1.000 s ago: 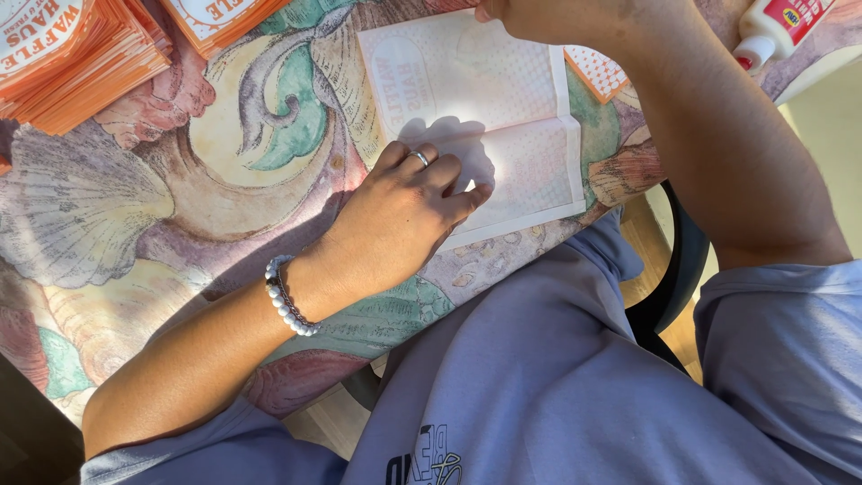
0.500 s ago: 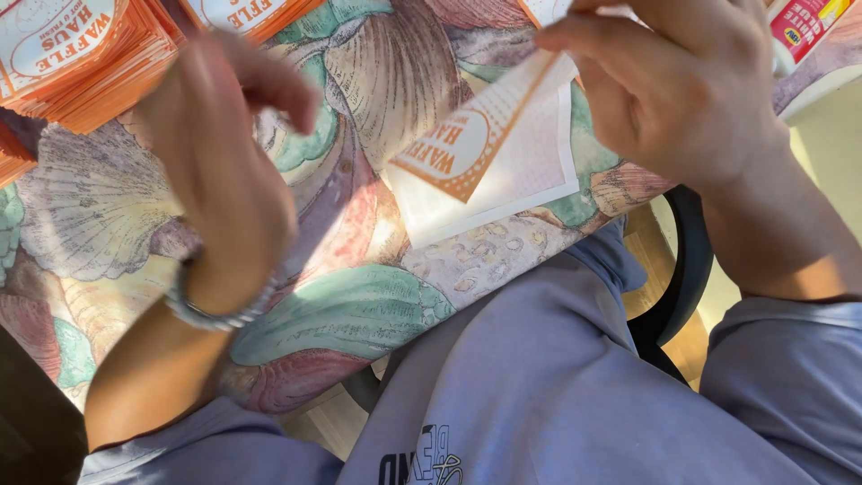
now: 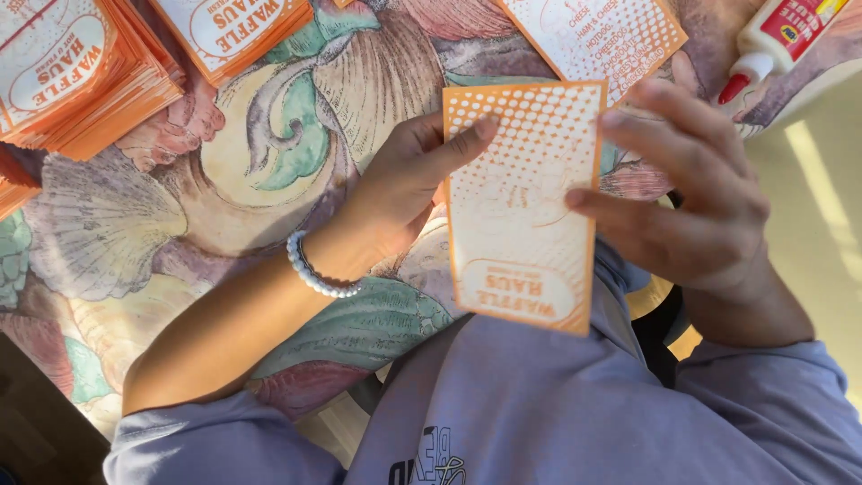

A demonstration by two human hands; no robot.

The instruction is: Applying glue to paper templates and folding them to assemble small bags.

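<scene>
An orange and white folded paper sleeve (image 3: pixel 521 207) with a dotted pattern is held up above the table between both hands. My left hand (image 3: pixel 404 184) grips its left edge, thumb on the front near the top. My right hand (image 3: pixel 696 202) holds its right edge with fingers spread across the front. A white bead bracelet (image 3: pixel 316 269) sits on my left wrist. I wear a lilac sweatshirt (image 3: pixel 557 404).
Stacks of matching orange printed sleeves (image 3: pixel 76 76) lie at the top left, another stack (image 3: pixel 238 27) beside them. A flat printed sheet (image 3: pixel 597 36) lies at the top. A white glue bottle with a red tip (image 3: pixel 777 40) lies top right. The tablecloth (image 3: pixel 224 162) shows seashells.
The flat sheet that my left hand pressed on the table has been folded and lifted. Both hands now hold it upright in front of me as a closed sleeve.
</scene>
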